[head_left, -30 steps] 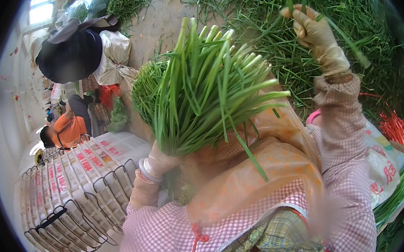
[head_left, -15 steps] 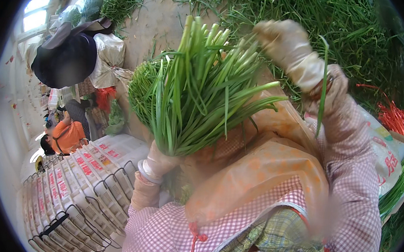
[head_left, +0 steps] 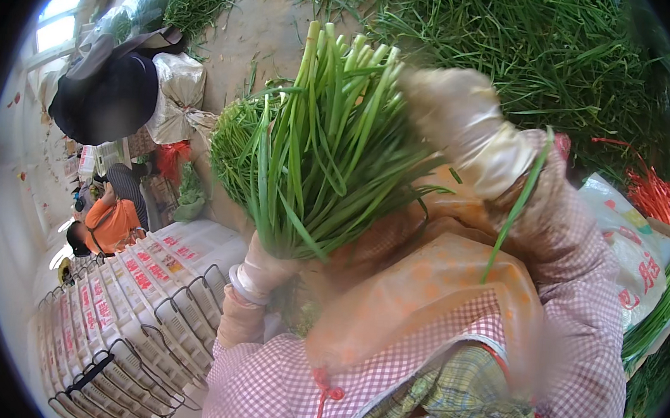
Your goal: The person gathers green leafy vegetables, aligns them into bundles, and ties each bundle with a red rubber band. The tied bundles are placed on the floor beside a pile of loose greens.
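Observation:
My left hand point(head_left: 265, 270), in a pale glove, is closed round the lower, leafy end of a large bunch of garlic chives point(head_left: 319, 153). Their pale cut stems point up and away from me. My gloved right hand point(head_left: 450, 112) is against the right side of the bunch, near the stem ends; motion smears its fingers, so I cannot make out their grip. One loose leaf point(head_left: 517, 210) dangles from my right forearm. Behind the held bunch, on its left, shows another mass of thin green leaves point(head_left: 230, 155).
A big heap of chives point(head_left: 517, 43) covers the far right. Red ties point(head_left: 654, 196) lie at the right edge. On the left stand a wire rack with printed white sheets point(head_left: 134, 304), a tied white sack point(head_left: 179, 89), and a person in orange point(head_left: 112, 224). An orange translucent apron point(head_left: 422, 293) covers my lap.
My right hand has come left and nearer, up against the bunch. Chives that fanned out to the right now sit closer together. The loose leaf has shifted left and toward me.

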Demonstrator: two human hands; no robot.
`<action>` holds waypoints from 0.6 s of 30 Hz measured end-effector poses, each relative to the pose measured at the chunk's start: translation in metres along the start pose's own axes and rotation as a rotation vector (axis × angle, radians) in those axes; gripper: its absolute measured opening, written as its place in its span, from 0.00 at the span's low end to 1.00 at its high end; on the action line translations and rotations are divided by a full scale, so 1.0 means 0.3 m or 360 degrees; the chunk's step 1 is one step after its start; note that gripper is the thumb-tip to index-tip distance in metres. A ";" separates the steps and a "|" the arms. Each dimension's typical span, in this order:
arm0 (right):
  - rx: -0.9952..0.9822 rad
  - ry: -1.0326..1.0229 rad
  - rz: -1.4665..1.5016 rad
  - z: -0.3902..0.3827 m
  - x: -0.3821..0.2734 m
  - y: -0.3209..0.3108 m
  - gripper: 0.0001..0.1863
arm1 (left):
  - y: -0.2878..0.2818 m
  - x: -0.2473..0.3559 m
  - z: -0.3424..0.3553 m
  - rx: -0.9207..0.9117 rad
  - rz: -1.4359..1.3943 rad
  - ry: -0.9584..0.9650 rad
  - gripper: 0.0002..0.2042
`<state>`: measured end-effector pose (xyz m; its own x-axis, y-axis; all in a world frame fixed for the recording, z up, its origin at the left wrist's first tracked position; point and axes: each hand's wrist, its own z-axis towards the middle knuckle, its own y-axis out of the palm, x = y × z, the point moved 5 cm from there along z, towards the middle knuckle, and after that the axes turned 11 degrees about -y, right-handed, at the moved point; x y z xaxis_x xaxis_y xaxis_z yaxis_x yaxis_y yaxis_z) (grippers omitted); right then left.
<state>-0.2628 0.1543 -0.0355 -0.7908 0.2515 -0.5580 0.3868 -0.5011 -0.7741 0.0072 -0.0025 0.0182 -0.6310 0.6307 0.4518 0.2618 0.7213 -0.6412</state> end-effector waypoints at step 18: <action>0.0354 -0.0500 -0.0033 0.099 0.170 -0.013 0.19 | -0.017 0.031 0.032 -0.0025 -0.0031 0.0069 0.18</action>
<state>-0.3186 0.1446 -0.0521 -0.9176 0.0149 -0.3973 0.2840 -0.6748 -0.6812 -0.0072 -0.0031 0.0197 -0.6040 0.6280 0.4907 0.2614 0.7377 -0.6224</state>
